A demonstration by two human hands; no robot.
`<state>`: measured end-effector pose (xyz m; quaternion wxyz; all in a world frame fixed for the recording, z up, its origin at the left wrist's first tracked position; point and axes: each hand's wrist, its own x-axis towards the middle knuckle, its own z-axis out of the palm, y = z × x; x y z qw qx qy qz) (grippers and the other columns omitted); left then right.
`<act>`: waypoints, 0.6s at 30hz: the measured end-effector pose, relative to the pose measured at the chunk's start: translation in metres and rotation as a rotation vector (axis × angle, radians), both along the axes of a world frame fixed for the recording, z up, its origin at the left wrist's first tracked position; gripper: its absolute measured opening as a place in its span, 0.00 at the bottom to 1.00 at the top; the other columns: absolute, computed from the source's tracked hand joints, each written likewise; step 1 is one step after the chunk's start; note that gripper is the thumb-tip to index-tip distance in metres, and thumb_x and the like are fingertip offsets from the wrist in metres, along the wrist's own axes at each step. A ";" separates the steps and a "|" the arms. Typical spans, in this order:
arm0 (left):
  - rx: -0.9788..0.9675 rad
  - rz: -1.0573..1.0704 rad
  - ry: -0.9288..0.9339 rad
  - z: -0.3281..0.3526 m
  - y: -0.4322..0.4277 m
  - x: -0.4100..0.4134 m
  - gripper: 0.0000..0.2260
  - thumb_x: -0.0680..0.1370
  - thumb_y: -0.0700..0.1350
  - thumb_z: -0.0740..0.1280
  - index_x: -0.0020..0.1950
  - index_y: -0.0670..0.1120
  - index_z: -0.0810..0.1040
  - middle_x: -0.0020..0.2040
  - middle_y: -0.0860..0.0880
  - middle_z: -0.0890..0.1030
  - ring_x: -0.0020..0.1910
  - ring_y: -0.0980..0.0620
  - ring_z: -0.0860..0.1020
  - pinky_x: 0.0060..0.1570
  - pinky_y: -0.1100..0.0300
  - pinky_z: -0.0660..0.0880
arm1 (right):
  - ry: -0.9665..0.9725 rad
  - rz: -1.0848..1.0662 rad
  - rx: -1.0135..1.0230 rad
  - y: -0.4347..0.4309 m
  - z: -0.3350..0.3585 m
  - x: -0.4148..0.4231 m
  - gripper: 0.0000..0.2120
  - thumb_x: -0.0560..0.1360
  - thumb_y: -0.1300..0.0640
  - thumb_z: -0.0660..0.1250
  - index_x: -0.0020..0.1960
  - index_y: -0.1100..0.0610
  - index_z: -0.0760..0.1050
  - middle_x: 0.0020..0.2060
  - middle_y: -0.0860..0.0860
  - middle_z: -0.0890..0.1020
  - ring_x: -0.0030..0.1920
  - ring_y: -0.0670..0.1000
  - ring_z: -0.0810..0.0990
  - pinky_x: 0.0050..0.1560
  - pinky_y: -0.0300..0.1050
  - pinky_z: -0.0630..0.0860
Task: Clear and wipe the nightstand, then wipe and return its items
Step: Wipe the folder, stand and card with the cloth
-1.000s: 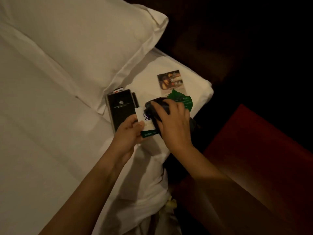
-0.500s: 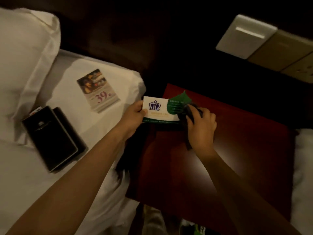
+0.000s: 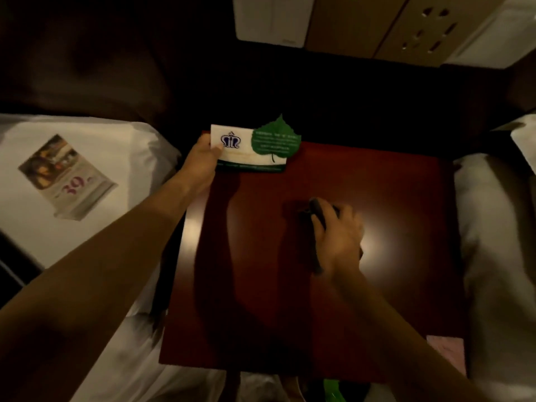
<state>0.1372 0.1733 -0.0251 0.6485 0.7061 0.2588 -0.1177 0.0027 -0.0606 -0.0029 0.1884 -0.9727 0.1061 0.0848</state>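
Note:
The dark red nightstand (image 3: pixel 377 300) fills the middle of the view. My left hand (image 3: pixel 201 162) pinches the left end of a white card (image 3: pixel 236 153) with a crown logo, holding it at the nightstand's far left corner. A green leaf-shaped card (image 3: pixel 275 140) lies on top of the white card's right part. My right hand (image 3: pixel 338 236) is closed around a dark cloth (image 3: pixel 317 213) and rests over the middle of the nightstand top.
A leaflet printed "39" (image 3: pixel 68 178) lies on the white bed (image 3: pixel 121 146) at left. A dark folder edge (image 3: pixel 14 262) shows at the far left. Wall switch panels (image 3: pixel 333 21) sit above the nightstand. Another white bed (image 3: pixel 499 242) borders the right side.
The view has swung from the bed to the nightstand. My left hand carried the cards to the far left corner. My right hand with the cloth moved away from the cards toward the middle.

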 end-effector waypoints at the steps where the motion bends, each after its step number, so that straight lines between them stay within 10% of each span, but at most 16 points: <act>1: -0.003 0.010 -0.005 -0.002 -0.002 0.005 0.14 0.80 0.34 0.56 0.66 0.34 0.67 0.66 0.35 0.73 0.57 0.45 0.74 0.60 0.52 0.72 | 0.043 0.028 -0.012 0.003 -0.006 -0.011 0.18 0.79 0.51 0.58 0.69 0.49 0.68 0.61 0.57 0.73 0.60 0.59 0.69 0.57 0.53 0.68; 18: 0.083 -0.075 -0.027 -0.021 0.009 0.030 0.16 0.79 0.32 0.58 0.68 0.36 0.68 0.66 0.39 0.74 0.65 0.44 0.73 0.62 0.56 0.73 | 0.216 0.110 -0.206 0.055 -0.023 -0.091 0.28 0.62 0.47 0.77 0.60 0.51 0.78 0.57 0.57 0.82 0.52 0.58 0.83 0.49 0.56 0.79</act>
